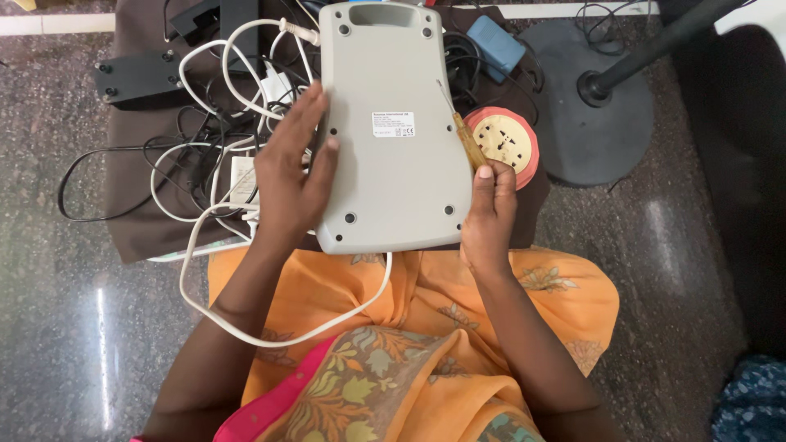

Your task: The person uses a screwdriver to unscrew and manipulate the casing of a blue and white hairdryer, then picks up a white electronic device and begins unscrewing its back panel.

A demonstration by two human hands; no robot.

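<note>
Your left hand point(291, 176) is lying flat and spread on the left edge of the grey device point(393, 123), its underside facing up over your lap. Your right hand point(489, 217) is gripping a yellow-handled screwdriver point(467, 139), its tip touching the device's right edge. White cables point(233, 90) are tangling just left of the left grip.

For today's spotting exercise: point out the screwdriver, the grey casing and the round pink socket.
screwdriver point(468, 141): head view, on its amber handle, above the right thumb.
grey casing point(391, 74): head view, on the bare back panel, above the label.
round pink socket point(506, 141): head view, on its pale yellow face.
</note>
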